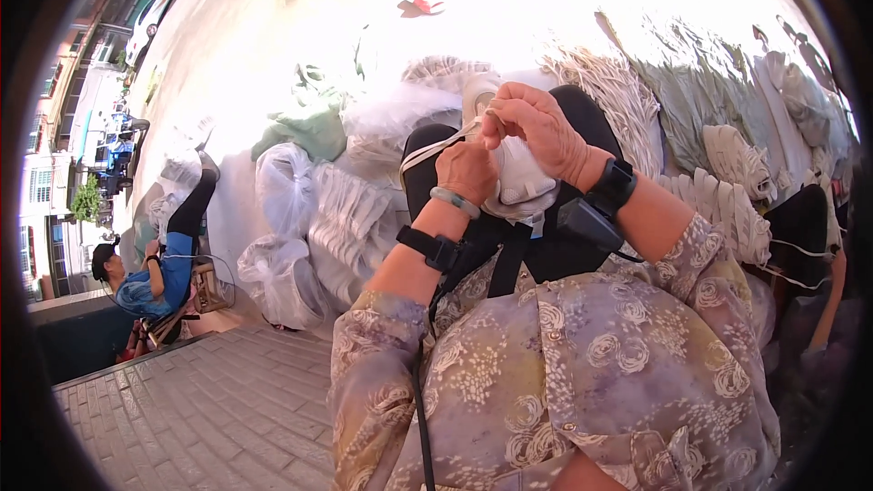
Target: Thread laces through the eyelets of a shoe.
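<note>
A white shoe (pixel 523 177) rests on my lap between my dark-clad knees, partly covered by my hands. My left hand (pixel 468 171) is closed at the shoe's left side, gripping a thin white shoelace (pixel 427 154) whose loose strands trail over my left knee. My right hand (pixel 536 127) pinches the lace just above the left one, thumb and fingertips pressed together. The two hands almost touch. Beyond them shows a pale beige-white part (pixel 477 95) of what looks like the shoe. Where the lace enters the shoe is hidden by my fingers.
Clear plastic bags (pixel 284 186) of stacked white pieces lie to the left, beside a green bag (pixel 305 127). Bundled white laces (pixel 609 91) and stacked white pieces (pixel 727 209) lie at right. Red shoes (pixel 420 7) are far ahead. Another person (pixel 159 282) sits at far left.
</note>
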Demonstrator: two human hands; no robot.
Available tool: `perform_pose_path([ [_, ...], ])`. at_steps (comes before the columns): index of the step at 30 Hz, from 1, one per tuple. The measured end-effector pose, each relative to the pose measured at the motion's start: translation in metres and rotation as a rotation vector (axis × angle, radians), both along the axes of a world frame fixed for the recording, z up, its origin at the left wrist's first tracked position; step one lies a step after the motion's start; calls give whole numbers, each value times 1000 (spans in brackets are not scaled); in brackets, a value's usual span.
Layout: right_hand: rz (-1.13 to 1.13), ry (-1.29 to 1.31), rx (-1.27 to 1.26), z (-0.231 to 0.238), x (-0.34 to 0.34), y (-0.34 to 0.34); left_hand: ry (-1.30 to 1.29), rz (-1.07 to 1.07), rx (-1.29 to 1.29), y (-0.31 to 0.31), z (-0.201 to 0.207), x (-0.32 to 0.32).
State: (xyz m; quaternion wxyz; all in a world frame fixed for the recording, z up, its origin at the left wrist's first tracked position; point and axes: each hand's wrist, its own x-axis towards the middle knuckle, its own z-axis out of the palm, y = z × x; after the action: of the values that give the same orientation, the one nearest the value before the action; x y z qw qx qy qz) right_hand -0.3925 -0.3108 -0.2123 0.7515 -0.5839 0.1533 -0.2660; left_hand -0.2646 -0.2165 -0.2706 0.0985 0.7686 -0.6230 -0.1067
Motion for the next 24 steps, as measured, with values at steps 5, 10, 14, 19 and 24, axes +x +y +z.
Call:
perform_pose_path([
  [5,14,336,140,0,-93,12,21,91,-18,1,7,-4],
  [10,-130,881,-32,-41,-261,10,48,86,24,2,11,-9],
  [14,-260,1289,-135,-99,-456,25,45,82,-35,2,12,-13],
  [19,-390,1376,-87,-113,-452,27,17,74,-30,6,10,-11],
  [24,-299,972,-390,-63,-273,13,242,155,-246,12,12,1],
])
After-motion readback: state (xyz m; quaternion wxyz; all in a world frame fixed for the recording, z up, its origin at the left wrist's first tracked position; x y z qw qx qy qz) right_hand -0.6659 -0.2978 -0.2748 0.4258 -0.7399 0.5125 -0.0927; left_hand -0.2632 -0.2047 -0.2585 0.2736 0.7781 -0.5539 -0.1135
